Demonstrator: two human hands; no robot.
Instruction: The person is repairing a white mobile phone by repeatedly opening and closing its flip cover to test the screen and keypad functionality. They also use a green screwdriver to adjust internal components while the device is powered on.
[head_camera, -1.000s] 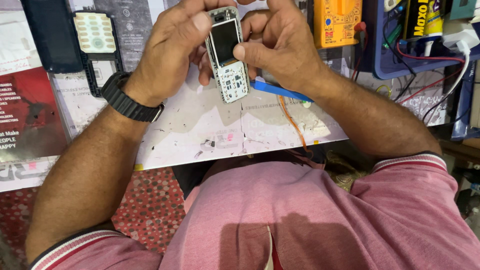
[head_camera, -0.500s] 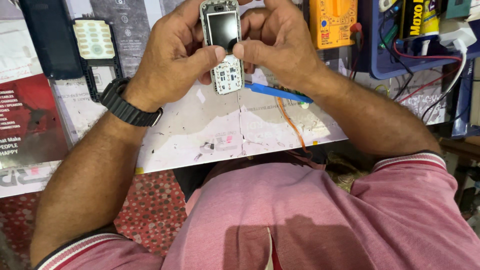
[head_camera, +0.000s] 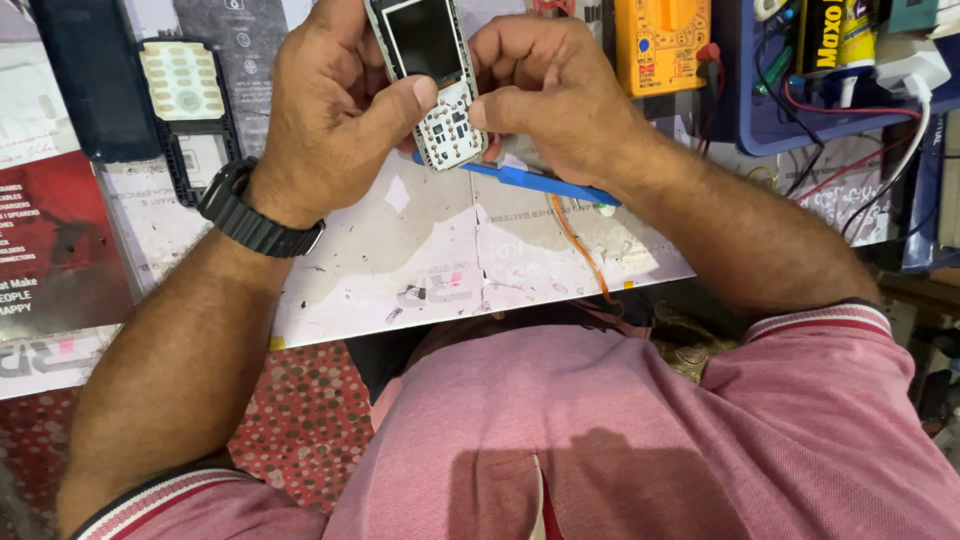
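A small keypad phone with its front cover off (head_camera: 432, 75) is held upright between both hands, showing a dark screen above a bare white keypad board. My left hand (head_camera: 335, 110) wraps its left side, thumb pressed on the board's left edge; a black watch sits on that wrist. My right hand (head_camera: 555, 90) grips the right side, thumb against the board's right edge. Just beneath the phone, a blue flat tool (head_camera: 545, 183) lies on the work surface.
A black phone front cover with a beige keypad mat (head_camera: 185, 100) lies at the left, beside a dark phone body (head_camera: 85, 85). A yellow multimeter (head_camera: 662, 45) stands at the back right, next to a blue tray (head_camera: 790, 130) with wires and a glue tube.
Both hands have carried the phone further up and away from my body; the grip on it stays the same.
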